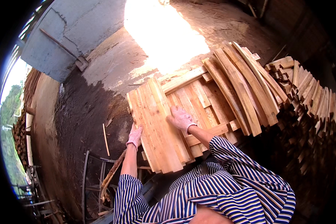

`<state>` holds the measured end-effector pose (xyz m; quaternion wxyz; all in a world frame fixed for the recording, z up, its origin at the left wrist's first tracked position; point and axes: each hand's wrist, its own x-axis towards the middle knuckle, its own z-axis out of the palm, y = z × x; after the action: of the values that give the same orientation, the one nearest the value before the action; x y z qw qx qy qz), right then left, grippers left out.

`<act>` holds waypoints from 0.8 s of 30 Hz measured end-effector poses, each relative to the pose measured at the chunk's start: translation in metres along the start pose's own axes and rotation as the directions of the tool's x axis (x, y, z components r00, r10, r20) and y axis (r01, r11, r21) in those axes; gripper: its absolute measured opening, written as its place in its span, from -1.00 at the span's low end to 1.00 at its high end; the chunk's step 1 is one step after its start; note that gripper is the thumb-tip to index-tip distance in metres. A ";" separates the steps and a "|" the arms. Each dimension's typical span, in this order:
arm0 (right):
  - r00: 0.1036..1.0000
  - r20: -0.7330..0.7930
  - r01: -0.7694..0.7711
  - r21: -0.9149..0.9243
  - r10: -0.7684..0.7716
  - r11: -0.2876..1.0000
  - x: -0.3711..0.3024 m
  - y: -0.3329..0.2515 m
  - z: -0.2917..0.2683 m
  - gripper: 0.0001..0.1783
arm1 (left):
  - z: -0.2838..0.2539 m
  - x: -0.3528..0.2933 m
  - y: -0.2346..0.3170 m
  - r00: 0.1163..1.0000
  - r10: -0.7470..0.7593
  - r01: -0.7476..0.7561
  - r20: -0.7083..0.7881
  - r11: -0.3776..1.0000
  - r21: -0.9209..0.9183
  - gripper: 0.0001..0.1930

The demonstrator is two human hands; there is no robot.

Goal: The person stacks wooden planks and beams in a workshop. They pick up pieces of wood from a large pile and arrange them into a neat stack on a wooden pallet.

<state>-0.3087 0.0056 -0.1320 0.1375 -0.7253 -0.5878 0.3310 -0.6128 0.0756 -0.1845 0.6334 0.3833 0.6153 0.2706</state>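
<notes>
Pink-white knitted gloves (185,121) showed as I watched remotely. At left, the left hand (134,135) grasped the left edge of a flat row of boards (153,130), near the scene's centre. On its right edge lay the right hand (180,118); I couldn't tell whether it gripped. Farther right lay stacked slats (245,98), then a woodpile (310,91).

Shirt (235,186) — navy and white stripes, thin tan lines, loose sleeves (130,194). Beyond the shirt: pinkish-white knit gloves (183,120), snug wristbands (133,143) — on left hand (135,135) and right hand (181,118).
</notes>
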 end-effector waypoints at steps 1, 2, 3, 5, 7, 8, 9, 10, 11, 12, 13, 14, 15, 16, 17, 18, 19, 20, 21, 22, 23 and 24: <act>0.997 -0.081 -0.025 -0.055 0.020 0.998 -0.002 0.016 -0.012 -0.21 | 0.002 -0.002 0.003 0.999 0.020 -0.016 -0.047 0.997 0.071 -0.30; 0.971 -0.236 -0.069 -0.140 0.034 0.988 -0.003 0.030 -0.023 -0.22 | 0.004 -0.005 0.005 0.999 0.018 -0.017 -0.035 1.000 0.025 -0.31; 0.917 -0.398 -0.053 -0.196 -0.030 0.979 -0.006 0.045 -0.033 -0.22 | 0.007 -0.006 0.007 0.998 0.008 -0.009 -0.055 1.000 -0.014 -0.31; 0.797 -0.603 -0.395 -0.544 -0.017 0.740 -0.011 0.095 -0.064 -0.29 | 0.009 -0.010 0.008 0.998 -0.001 -0.002 -0.057 0.999 -0.044 -0.28; 0.700 -0.711 -0.558 -0.487 0.065 0.672 -0.020 0.148 -0.099 -0.34 | 0.009 -0.011 0.008 0.998 -0.002 0.000 -0.069 1.000 -0.029 -0.28; 0.741 -0.672 -0.496 -0.552 -0.006 0.670 -0.023 0.168 -0.113 -0.35 | 0.008 -0.011 0.007 0.999 0.030 -0.030 -0.042 1.000 -0.004 -0.28; 0.817 -0.574 -0.462 -0.603 0.048 0.650 -0.022 0.180 -0.125 -0.35 | 0.008 -0.011 0.007 0.998 0.043 -0.043 -0.036 0.999 0.004 -0.27; 0.827 -0.559 -0.461 -0.613 0.060 0.642 -0.022 0.186 -0.134 -0.38 | 0.007 -0.010 0.006 0.998 0.038 -0.038 -0.044 0.999 -0.009 -0.27; 0.831 -0.531 -0.460 -0.492 0.164 0.739 -0.022 0.189 -0.143 -0.44 | 0.006 -0.009 0.005 0.998 0.056 -0.056 -0.027 0.998 -0.004 -0.27; 0.820 -0.535 -0.468 -0.419 0.204 0.778 -0.024 0.188 -0.149 -0.48 | 0.005 -0.008 0.004 0.998 0.052 -0.053 -0.026 0.998 -0.016 -0.27; 0.821 -0.526 -0.442 -0.339 0.222 0.830 -0.025 0.184 -0.153 -0.50 | 0.005 -0.007 0.003 0.999 0.024 -0.026 -0.034 0.998 -0.050 -0.26; 0.847 -0.413 -0.451 -0.230 0.334 0.862 -0.029 0.179 -0.155 -0.51 | 0.004 -0.006 0.003 0.997 -0.018 0.017 -0.079 1.000 -0.003 -0.25; 0.866 -0.383 -0.397 -0.135 0.322 0.908 -0.032 0.173 -0.153 -0.52 | 0.004 -0.005 0.001 0.998 0.047 -0.047 -0.038 0.999 0.013 -0.25; 0.885 -0.321 -0.342 0.046 0.338 0.939 -0.036 0.169 -0.151 -0.42 | 0.004 -0.004 0.001 0.995 0.095 -0.095 -0.024 0.995 0.016 -0.25; 0.905 -0.343 -0.112 0.375 0.249 0.920 -0.038 0.164 -0.142 -0.32 | 0.004 -0.004 -0.001 0.995 0.084 -0.084 -0.045 0.996 0.006 -0.25; 0.958 -0.217 0.022 0.712 0.190 0.702 -0.039 0.162 -0.133 -0.30 | 0.003 -0.003 -0.001 0.996 0.030 -0.026 -0.087 0.998 0.053 -0.25; 0.986 -0.044 -0.017 0.933 0.159 0.358 -0.040 0.160 -0.116 -0.28 | 0.003 -0.003 -0.002 0.999 -0.006 0.003 -0.048 0.998 -0.063 -0.25; 0.987 -0.015 -0.040 0.940 0.159 0.339 -0.035 0.157 -0.100 -0.25 | 0.003 -0.002 -0.002 0.999 0.044 -0.045 -0.029 0.998 -0.031 -0.26; 0.994 0.003 -0.030 0.969 0.109 0.246 -0.027 0.155 -0.080 -0.23 | 0.002 -0.002 -0.002 0.999 0.046 -0.046 -0.009 0.998 -0.039 -0.27; 0.990 0.053 -0.073 0.984 0.127 0.164 -0.018 0.147 -0.056 -0.21 | 0.002 -0.002 -0.001 0.998 0.048 -0.047 -0.047 0.999 0.024 -0.27; 0.984 0.087 -0.101 0.991 0.157 0.082 -0.010 0.139 -0.032 -0.20 | 0.000 -0.003 0.000 0.998 0.022 -0.020 -0.052 0.999 0.040 -0.27; 0.999 0.022 -0.032 0.926 0.032 0.376 0.003 0.120 -0.003 -0.16 | 0.000 -0.003 0.001 0.998 0.038 -0.034 -0.054 0.998 0.061 -0.27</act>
<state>-0.2154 -0.0231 -0.2017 0.5124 -0.5360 -0.2889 0.6055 -0.6129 0.0734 -0.1820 0.5993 0.4056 0.6335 0.2738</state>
